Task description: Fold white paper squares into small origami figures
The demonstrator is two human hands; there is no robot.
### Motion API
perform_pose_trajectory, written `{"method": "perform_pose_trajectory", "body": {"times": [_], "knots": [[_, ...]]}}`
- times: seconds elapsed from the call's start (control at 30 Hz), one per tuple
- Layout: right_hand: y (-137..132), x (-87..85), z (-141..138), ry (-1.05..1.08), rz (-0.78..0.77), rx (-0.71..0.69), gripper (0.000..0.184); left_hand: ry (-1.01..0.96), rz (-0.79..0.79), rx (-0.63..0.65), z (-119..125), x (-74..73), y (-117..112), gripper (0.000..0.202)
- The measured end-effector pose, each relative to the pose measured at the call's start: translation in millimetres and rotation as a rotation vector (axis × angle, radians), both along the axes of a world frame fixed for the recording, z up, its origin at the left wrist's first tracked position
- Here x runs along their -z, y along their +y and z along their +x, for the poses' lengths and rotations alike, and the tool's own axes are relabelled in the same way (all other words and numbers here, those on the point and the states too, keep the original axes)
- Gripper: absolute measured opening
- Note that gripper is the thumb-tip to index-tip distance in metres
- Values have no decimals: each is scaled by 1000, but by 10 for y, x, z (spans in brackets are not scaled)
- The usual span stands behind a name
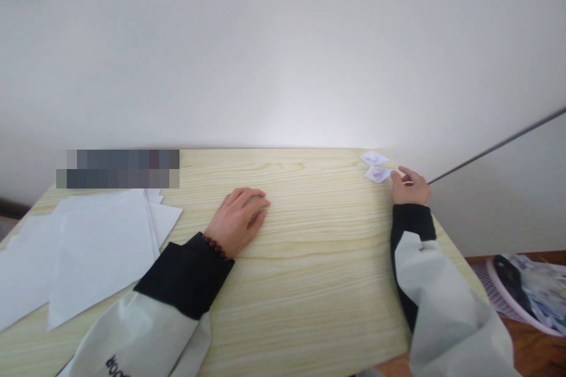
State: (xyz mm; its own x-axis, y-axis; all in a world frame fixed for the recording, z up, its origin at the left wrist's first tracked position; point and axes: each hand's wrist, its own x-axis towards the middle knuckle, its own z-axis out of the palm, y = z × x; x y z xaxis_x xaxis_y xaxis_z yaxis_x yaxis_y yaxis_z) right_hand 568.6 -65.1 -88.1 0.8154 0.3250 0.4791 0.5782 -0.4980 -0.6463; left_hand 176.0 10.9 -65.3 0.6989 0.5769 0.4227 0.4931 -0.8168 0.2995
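Two small white folded paper boats lie close together near the table's back right corner, the far paper boat (374, 158) just behind the near paper boat (378, 174). My right hand (411, 185) is at the right tip of the near one, thumb and finger closed around that tip. Part of the tip is hidden by the fingers. My left hand (241, 215) rests palm down on the wooden table (309, 283), holding nothing, its fingers loosely bent and a little apart. A dark bead bracelet circles that wrist.
Loose white paper sheets (104, 247) overlap on the table's left side. Behind them, a patch at the back left is blurred out. A white wall (283, 53) stands along the back edge. On the floor at right is a pink mesh basket (490, 288) with crumpled material inside.
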Motion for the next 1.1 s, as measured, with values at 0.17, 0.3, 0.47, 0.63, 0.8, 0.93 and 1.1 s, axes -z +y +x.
{"method": "perform_pose_trajectory", "body": {"times": [0.17, 0.3, 0.47, 0.63, 0.8, 0.93, 1.1], "knots": [[84, -27, -535, -272, 67, -277, 32, 16, 8, 2, -3, 17, -5, 21], [131, -68, -1311, -337, 11, -715, 17, 49, 11, -22, -11, -11, -93, 22], [135, -100, -2035, -323, -32, -1045, 12, 177, -12, -150, -217, -106, -276, 25], [240, -111, -2282, -308, -47, -1112, 12, 350, 38, -405, -802, -215, -417, 38], [277, -108, -2323, -298, -76, -1115, 14, 472, 8, -549, -1391, -354, -488, 66], [269, -93, -2324, -302, -83, -1112, 14, 533, -50, -523, -1596, -393, -499, 53], [271, -91, -2321, -309, -100, -1116, 15, 575, -24, -461, -1560, -410, -488, 29]]}}
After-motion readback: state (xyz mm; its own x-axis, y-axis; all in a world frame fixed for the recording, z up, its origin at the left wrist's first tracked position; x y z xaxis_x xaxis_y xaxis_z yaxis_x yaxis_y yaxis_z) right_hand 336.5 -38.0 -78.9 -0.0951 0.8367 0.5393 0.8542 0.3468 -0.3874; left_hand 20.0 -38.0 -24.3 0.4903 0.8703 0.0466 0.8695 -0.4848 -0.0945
